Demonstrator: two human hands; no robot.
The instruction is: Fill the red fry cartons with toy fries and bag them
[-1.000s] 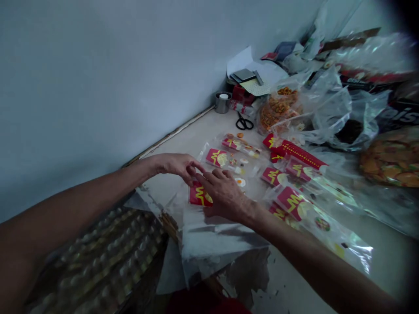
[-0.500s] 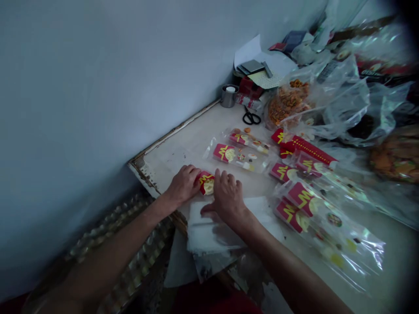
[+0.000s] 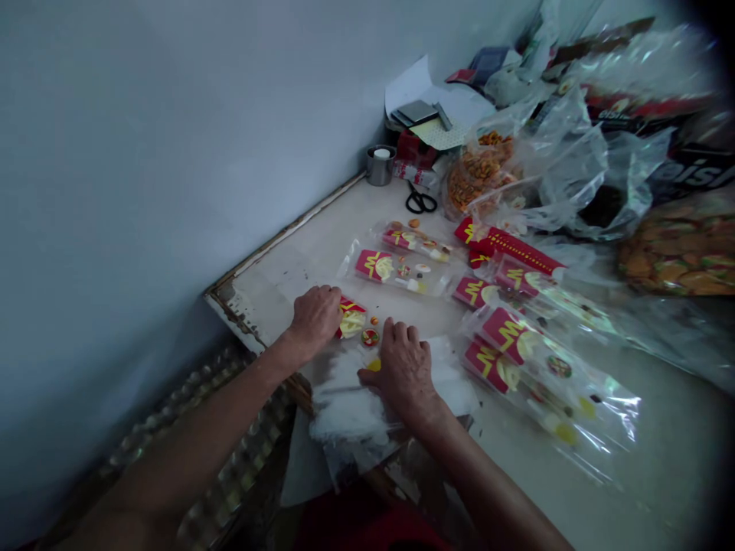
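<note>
My left hand (image 3: 317, 317) is closed at the edge of a small red French fries carton (image 3: 351, 319) with a yellow M mark, covering its left end. Right of the carton lie a small orange piece (image 3: 374, 321) and a round patterned piece (image 3: 370, 337). My right hand (image 3: 406, 371) rests palm down with its thumb spread away from the bent fingers, beside a yellow piece (image 3: 374, 365). Under it is a stack of clear plastic bags (image 3: 350, 398) at the table's near edge. Whether the carton sits inside a bag is hard to tell.
Filled clear bags (image 3: 402, 272) with red cartons lie beyond my hands, and more filled bags (image 3: 551, 367) lie to the right. Black scissors (image 3: 421, 200), a metal cup (image 3: 380, 167) and a bag of orange snacks (image 3: 482, 176) stand farther back. A wall (image 3: 172, 153) borders the left.
My right hand has drawn back from the carton, uncovering the small round, orange and yellow pieces. My left hand stays at the carton's left end. The view has shifted slightly right.
</note>
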